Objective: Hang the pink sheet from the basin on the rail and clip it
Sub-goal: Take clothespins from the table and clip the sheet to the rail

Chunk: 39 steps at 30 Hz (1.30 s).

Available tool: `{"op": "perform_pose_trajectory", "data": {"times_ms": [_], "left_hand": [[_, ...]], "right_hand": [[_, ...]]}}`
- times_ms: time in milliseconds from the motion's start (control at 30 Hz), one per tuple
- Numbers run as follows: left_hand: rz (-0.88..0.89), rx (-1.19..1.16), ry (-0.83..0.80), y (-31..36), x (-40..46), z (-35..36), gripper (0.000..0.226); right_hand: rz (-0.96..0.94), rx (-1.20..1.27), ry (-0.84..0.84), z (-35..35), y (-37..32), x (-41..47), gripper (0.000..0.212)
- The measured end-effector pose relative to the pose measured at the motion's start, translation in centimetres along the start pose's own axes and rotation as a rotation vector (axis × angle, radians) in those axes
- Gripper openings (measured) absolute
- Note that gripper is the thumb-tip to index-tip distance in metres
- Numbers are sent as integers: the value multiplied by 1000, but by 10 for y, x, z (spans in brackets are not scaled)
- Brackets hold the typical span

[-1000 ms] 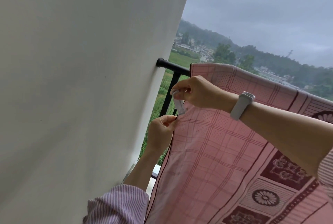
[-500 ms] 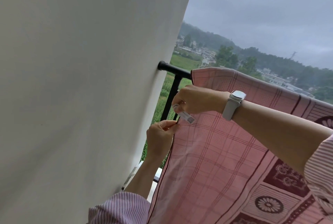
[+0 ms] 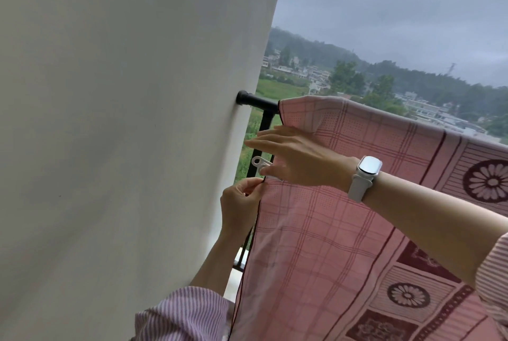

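The pink checked sheet (image 3: pixel 343 230) with dark red flower panels hangs over the black balcony rail (image 3: pixel 258 101), which shows only at its left end by the wall. My left hand (image 3: pixel 242 206) pinches the sheet's dark left edge below the rail. My right hand (image 3: pixel 297 159), with a white watch on the wrist, lies across the sheet's edge with its fingers stretched out toward the wall. A white clip (image 3: pixel 261 165) sticks out from under its thumb at the sheet's edge; whether the hand still grips the clip I cannot tell.
A plain white wall (image 3: pixel 123 134) fills the left side, close to both hands. A black upright bar (image 3: pixel 261 145) of the railing stands behind the clip. Beyond the rail lie fields, houses, wooded hills and a grey sky.
My right hand has opened its fingers and turned flat over the sheet's edge; the white clip now points left at the edge. My left hand stays pinched on the edge.
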<state>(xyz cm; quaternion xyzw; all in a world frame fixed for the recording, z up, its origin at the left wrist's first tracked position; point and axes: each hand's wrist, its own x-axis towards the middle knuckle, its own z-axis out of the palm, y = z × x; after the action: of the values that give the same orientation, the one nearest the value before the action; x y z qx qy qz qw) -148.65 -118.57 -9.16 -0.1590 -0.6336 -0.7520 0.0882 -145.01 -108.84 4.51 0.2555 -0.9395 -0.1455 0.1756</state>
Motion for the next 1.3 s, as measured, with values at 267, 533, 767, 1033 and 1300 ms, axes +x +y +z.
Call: {"op": "perform_pose_trajectory", "data": {"times_ms": [267, 533, 767, 1033, 1300], "left_hand": [[96, 342, 119, 7, -30, 2, 26], [469, 850, -165, -10, -140, 59, 45], [718, 912, -630, -10, -271, 237, 47], [689, 773, -1241, 7, -515, 490, 52], [913, 505, -1546, 50, -726, 661, 46]], "right_hand": [[95, 14, 412, 28, -16, -68, 38], [601, 59, 266, 88, -25, -246, 42], [1107, 79, 184, 75, -30, -500, 46], [1700, -68, 122, 0, -66, -817, 47], [2186, -334, 116, -58, -125, -1040, 41]]}}
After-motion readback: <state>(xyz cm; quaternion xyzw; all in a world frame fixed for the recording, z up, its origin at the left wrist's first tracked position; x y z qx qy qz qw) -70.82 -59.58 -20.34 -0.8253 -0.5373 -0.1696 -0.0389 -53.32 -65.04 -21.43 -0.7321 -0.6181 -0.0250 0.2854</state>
